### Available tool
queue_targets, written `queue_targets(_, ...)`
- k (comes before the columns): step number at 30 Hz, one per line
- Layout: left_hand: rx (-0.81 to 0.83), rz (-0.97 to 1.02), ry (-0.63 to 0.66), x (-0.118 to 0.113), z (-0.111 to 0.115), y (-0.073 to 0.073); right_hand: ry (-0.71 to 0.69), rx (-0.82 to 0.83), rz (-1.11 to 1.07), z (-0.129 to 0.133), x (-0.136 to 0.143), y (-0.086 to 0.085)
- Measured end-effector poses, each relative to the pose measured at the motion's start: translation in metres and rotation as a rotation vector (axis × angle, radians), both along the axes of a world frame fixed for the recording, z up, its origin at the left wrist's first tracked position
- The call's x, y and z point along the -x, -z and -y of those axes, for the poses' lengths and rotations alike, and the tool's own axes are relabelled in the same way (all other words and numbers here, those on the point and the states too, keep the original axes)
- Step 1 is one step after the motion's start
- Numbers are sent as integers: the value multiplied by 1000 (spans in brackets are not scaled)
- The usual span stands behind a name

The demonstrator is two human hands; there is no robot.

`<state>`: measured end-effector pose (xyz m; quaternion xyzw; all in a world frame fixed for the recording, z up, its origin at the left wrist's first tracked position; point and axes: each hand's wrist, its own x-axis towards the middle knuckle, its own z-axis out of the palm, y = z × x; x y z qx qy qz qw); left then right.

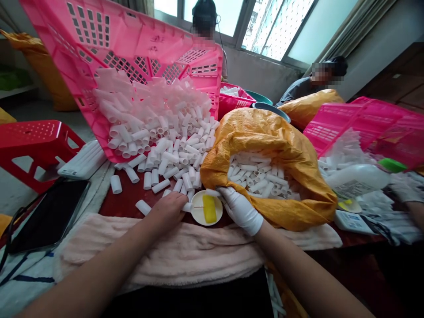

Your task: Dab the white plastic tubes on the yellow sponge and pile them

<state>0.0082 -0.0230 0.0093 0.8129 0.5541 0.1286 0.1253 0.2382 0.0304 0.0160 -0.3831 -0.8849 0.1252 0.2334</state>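
Note:
My bare left hand (169, 206) is closed on a short white plastic tube (187, 207) at the left rim of a small white dish (198, 217). Inside the dish lies a yellow sponge (209, 209); a thin reddish line crosses towards it from the left. On the dish's right, my right hand (241, 210), in a white glove, is closed with a white tube (212, 193) at its fingertips. A heap of similar tubes (179, 154) spills out of a tilted pink crate (132, 37). Beside my right hand stands an orange woven sack (265, 128) holding more tubes.
A pink towel (185, 254) lines the table's front edge. At left are a black tablet (49, 216) and a red stool (29, 132). A bottle (357, 180), pink crates (344, 121) and another person's gloved hand (406, 185) are at right. Two people sit beyond.

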Motion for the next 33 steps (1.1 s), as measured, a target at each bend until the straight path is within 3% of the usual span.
queue_targets(5,8,-31,5,-1,0,-1,-248,-47,133,-5,-9,5)
queue_targets(9,13,-64,1,-2,-1,-1,-141,-48,17,1,-10,5)
queue_targets(14,-7,-43,40,-2,-3,-1,-327,-74,166,9,-16,0)
queue_targets(19,-26,-61,52,-1,-5,-2,-223,-146,214,17,-22,0)
queue_targets(23,-33,-49,50,0,-5,-1,-314,-156,207,23,-25,4)
queue_targets(28,-49,-56,48,1,-6,2,-260,-130,103,30,-25,5)
queue_targets(31,-44,-61,17,0,-6,4,-366,-177,222,36,-18,-2)
queue_targets(33,-41,-47,-1,-3,-5,3,-438,-165,189,41,-11,-7)
